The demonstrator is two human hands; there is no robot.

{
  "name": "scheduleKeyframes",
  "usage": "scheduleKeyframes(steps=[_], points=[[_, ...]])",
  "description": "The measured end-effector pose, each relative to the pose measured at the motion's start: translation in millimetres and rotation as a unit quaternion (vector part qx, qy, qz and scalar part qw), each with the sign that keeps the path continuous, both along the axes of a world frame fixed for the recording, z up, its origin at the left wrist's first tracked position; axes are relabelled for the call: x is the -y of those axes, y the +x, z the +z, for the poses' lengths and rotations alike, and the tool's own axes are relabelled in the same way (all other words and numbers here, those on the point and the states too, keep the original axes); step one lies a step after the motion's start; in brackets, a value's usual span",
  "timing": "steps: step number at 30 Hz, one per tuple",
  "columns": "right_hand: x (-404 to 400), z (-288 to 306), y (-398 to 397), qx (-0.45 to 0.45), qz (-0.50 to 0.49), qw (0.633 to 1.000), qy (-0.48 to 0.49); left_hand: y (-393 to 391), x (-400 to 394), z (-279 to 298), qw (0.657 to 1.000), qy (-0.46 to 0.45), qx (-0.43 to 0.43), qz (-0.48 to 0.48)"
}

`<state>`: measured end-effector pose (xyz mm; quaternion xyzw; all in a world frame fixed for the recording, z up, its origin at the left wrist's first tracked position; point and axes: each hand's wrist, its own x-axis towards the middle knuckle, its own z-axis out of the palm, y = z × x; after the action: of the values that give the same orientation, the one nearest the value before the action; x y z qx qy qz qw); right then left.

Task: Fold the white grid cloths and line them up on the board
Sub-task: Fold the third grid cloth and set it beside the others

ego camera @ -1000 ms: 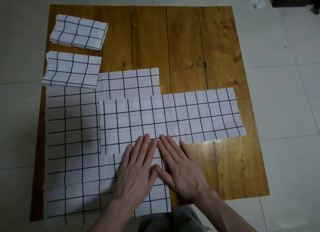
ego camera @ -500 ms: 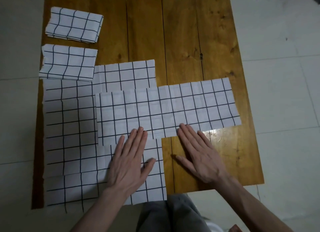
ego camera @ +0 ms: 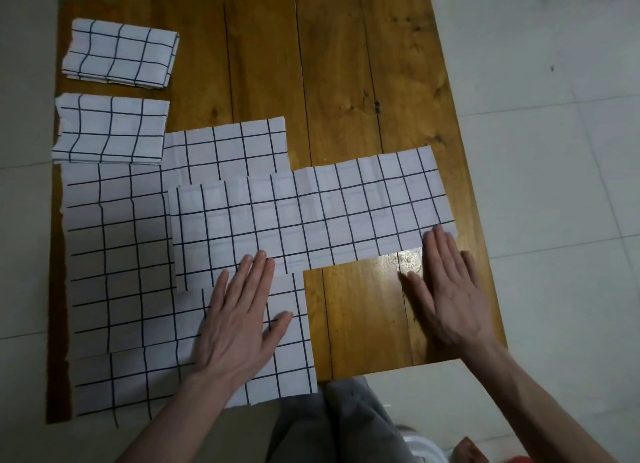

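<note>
**Both palms flat along the folded strip's near edge**

Below me, the brown wooden plank board (ego camera: 346, 81) fills most of the frame. I see a large unfolded white grid cloth (ego camera: 121, 272) at lower left, and a long half-folded white grid strip (ego camera: 311, 213) across the middle. Two small folded white grid cloths (ego camera: 119, 54) (ego camera: 110, 130) sit upper left. My left hand (ego camera: 239, 324) and right hand (ego camera: 450, 296) lie flat, fingers straight, fingertips touching the strip's near edge.

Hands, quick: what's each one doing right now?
Left hand: open, flat, fingertips on the long folded white grid cloth strip.
Right hand: open, flat on the wooden board, fingertips at the strip's edge.
</note>
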<state>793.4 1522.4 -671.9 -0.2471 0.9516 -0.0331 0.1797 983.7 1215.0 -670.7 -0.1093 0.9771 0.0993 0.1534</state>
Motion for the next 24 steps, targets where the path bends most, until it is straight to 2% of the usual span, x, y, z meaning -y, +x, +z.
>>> scheduleKeyframes(steps=[7,13,15,17,20,24], points=[[-1.7,-1.9,0.0,-0.038,-0.092,0.995,0.007,0.1,-2.5,-0.5,1.0,0.006,-0.006,0.011],[2.7,3.5,0.9,-0.054,-0.073,0.996,0.013,-3.8,-9.7,2.9,0.999,0.022,-0.013,0.041],[14.7,9.3,10.5,-0.063,-0.02,0.998,0.0,-5.3,-12.7,6.5,0.998,0.026,-0.02,0.047],[38.2,16.4,28.0,-0.048,0.082,0.995,-0.041,-6.0,-16.8,12.3,0.998,0.029,-0.033,0.042],[82.8,20.3,56.1,-0.03,0.227,0.971,-0.071,-6.0,-24.5,17.5,0.998,0.036,-0.049,0.018],[125.7,14.0,69.7,-0.021,0.269,0.96,-0.067,-1.4,-26.4,12.6,0.998,0.047,-0.048,0.011]])
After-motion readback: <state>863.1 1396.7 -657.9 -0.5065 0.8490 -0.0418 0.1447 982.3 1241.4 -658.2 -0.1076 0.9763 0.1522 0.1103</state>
